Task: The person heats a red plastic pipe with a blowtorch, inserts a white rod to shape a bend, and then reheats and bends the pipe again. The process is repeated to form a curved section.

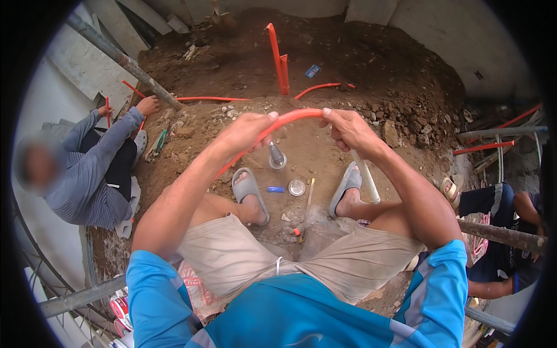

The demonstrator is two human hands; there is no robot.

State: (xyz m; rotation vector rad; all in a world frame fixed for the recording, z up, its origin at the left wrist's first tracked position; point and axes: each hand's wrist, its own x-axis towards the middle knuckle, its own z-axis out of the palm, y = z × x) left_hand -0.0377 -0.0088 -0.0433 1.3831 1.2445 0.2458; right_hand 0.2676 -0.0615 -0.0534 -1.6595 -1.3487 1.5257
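Note:
Between my two hands an orange plastic pipe (297, 115) is bent into an arch. My left hand (246, 132) is closed round it, and the pipe runs on down behind my left forearm. At the pipe's right end, my right hand (352, 132) pinches with thumb and fingers. A whitish pipe (366, 180) slants down from under my right hand; whether those fingers also grip it is hidden. On the dirt below lie a grey cone-shaped item with a round base (277, 156), a small blue item (275, 189), a round container (296, 187) and a thin stick (309, 203).
Upright orange pipes (279, 64) stand in the soil ahead, with another orange pipe (212, 98) along the ground. A co-worker (96, 159) squats at left, holding orange pipe, near green-handled pliers (161, 142). Another person (499, 232) is at right. Metal poles (125, 61) cross both sides.

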